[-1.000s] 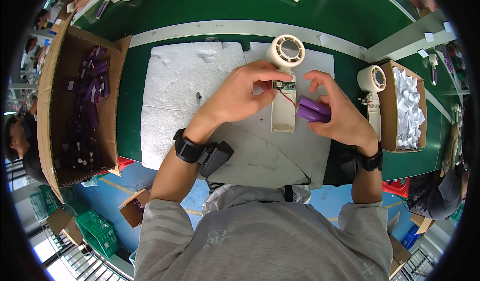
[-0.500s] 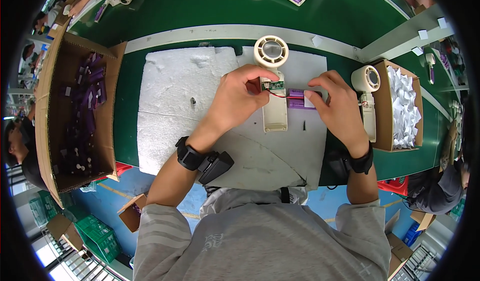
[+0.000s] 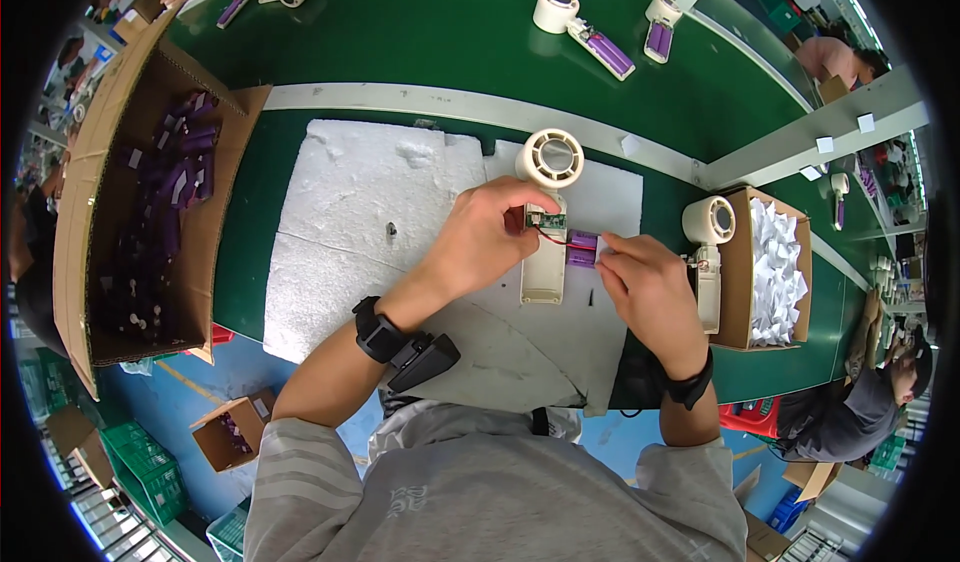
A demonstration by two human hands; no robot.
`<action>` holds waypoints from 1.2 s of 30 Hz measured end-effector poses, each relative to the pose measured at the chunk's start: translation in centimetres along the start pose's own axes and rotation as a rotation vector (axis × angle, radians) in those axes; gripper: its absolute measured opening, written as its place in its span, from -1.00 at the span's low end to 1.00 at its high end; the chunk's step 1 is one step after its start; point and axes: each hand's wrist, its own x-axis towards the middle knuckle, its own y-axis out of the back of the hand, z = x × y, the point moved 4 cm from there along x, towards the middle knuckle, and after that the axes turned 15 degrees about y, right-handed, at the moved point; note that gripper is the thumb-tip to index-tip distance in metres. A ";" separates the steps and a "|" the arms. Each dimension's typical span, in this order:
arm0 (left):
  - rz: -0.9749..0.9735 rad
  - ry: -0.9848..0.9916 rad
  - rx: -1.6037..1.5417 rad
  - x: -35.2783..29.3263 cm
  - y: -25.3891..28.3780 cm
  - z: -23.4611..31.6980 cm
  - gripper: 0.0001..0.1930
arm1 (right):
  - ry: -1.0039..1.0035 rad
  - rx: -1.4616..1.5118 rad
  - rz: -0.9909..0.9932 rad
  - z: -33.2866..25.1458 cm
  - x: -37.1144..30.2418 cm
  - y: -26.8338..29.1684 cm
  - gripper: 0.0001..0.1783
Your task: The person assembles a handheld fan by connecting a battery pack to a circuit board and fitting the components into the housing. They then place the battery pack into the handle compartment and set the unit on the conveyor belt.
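Observation:
A white handheld fan [image 3: 543,277] lies on the grey-white foam pad with its handle shell open and its round head pointing away from me. My left hand [image 3: 478,232] pinches the handle's upper part, by a small green circuit board [image 3: 546,220]. Thin red and dark wires run from the board to a purple battery pack [image 3: 581,249] just right of the handle. My right hand [image 3: 645,287] closes thumb and fingers on the pack's right end, where a white label shows. The fingertips partly hide that end.
A carton of purple battery packs [image 3: 185,177] stands left; a carton of white paper pieces [image 3: 778,272] stands right, with another fan [image 3: 708,222] beside it. More fans [image 3: 600,52] lie beyond the pale rail [image 3: 440,99]. The foam pad [image 3: 350,222] holds a small dark bit.
My right thumb and fingers, spread over the battery pack before, have closed on its right end. My left hand stays at the fan. The whole view has shifted, showing more of the far bench.

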 end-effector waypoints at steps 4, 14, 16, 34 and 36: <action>0.007 0.018 0.031 -0.2 0.4 0.2 -0.67 | 0.023 -0.072 -0.031 -0.3 0.5 -0.6 -0.90; 0.037 -0.035 0.069 -0.3 0.7 0.1 -0.69 | -0.067 -0.003 -0.042 0.0 0.7 0.0 -0.91; 0.014 -0.031 0.086 0.0 0.0 0.2 -0.68 | -0.059 0.002 -0.036 0.2 0.6 0.1 -0.90; -0.022 -0.027 0.007 0.5 0.1 -0.8 -0.67 | -0.037 -0.283 -0.280 -1.4 1.0 -2.1 -0.93; -0.033 -0.023 0.002 0.9 0.1 -0.7 -0.67 | -0.065 -0.308 -0.250 -1.1 0.5 -2.2 -0.93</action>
